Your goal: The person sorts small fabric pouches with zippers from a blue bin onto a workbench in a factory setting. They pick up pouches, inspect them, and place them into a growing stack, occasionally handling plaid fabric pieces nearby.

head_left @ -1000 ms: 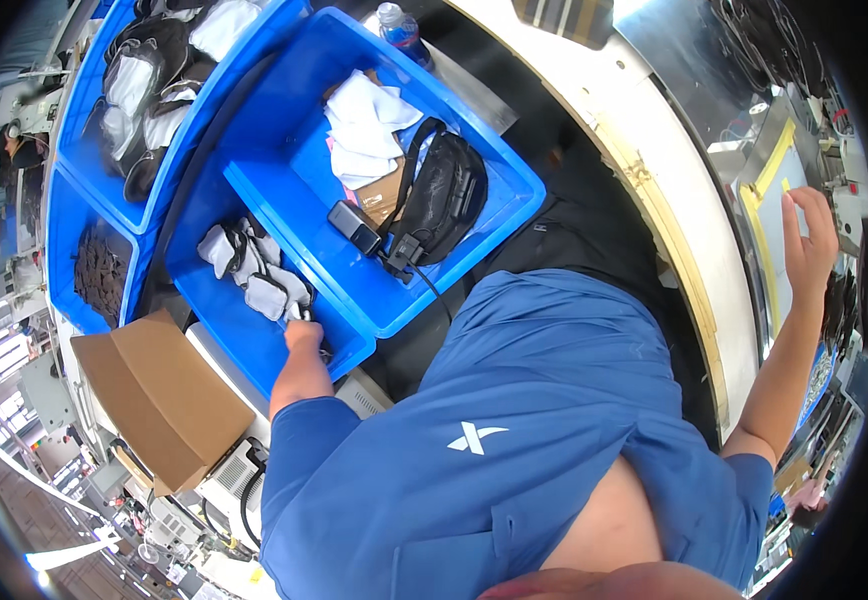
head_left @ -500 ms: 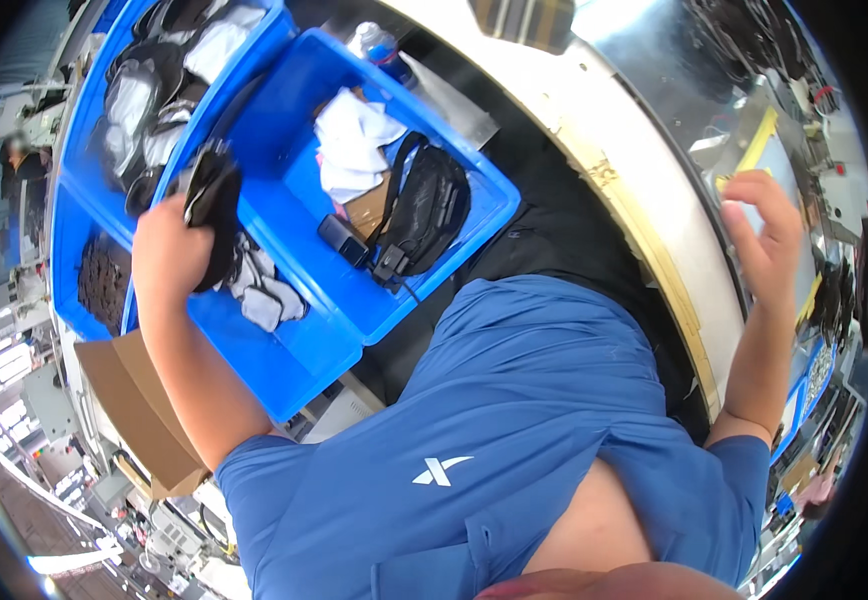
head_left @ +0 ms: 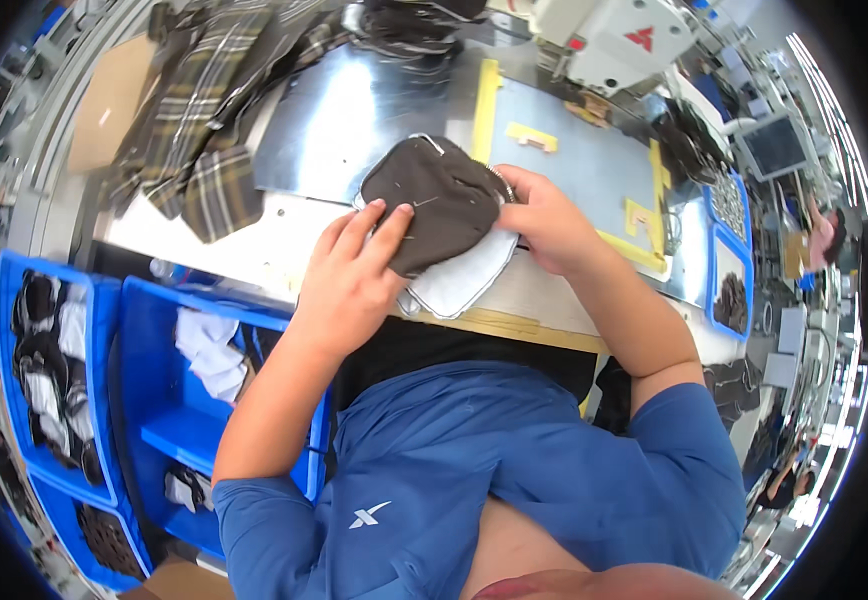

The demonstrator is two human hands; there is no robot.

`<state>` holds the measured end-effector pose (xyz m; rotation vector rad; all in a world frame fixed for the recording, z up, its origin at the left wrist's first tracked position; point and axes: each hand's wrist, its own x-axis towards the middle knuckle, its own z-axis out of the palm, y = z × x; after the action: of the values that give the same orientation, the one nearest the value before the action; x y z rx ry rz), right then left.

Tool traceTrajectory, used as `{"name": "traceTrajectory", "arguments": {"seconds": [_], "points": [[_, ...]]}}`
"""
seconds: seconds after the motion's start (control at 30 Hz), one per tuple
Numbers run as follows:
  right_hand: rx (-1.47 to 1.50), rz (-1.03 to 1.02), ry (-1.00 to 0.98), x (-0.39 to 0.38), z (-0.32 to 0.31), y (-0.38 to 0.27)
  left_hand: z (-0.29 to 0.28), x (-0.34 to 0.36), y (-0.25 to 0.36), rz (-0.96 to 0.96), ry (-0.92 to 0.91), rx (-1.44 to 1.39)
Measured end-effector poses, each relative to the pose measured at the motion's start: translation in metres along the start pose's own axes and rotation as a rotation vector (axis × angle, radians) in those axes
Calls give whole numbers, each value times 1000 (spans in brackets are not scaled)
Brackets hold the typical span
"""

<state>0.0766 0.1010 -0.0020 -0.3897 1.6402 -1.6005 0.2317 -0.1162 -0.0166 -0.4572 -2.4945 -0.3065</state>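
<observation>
Over the near edge of the worktable [head_left: 299, 225] I have a dark brown fabric piece [head_left: 432, 205], rounded in outline, with a white lining [head_left: 464, 278] showing below it. What looks like zipper teeth runs along its upper right edge. My left hand [head_left: 354, 270] grips its lower left side, fingertips on top and thumb hidden. The right edge is pinched in my right hand [head_left: 544, 220], thumb and fingers closed on it.
Plaid fabric [head_left: 204, 110] lies at the far left beside a shiny metal plate [head_left: 329, 130]. A yellow-taped plate [head_left: 574, 150] lies below a white sewing machine [head_left: 624, 45]. Blue bins [head_left: 109, 380] with fabric pieces stand at left; smaller blue trays [head_left: 751, 285] are at right.
The view has swung from the bins to the worktable. My left hand was over a bin gripping dark pieces and my right hand was apart; now both are together on the dark brown fabric piece.
</observation>
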Motion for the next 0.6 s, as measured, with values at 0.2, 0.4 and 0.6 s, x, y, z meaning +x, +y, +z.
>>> {"name": "traceTrajectory", "arguments": {"seconds": [0.2, 0.4, 0.6], "points": [[-314, -26, 138, -18, -26, 0, -2, 9, 2, -236, -115, -272], [-106, -95, 147, -14, -32, 1, -20, 2, -21, -485, -3, -702], [-91, -369, 109, -13, -51, -14, -9, -3, -21, -805, 489, -755]]}}
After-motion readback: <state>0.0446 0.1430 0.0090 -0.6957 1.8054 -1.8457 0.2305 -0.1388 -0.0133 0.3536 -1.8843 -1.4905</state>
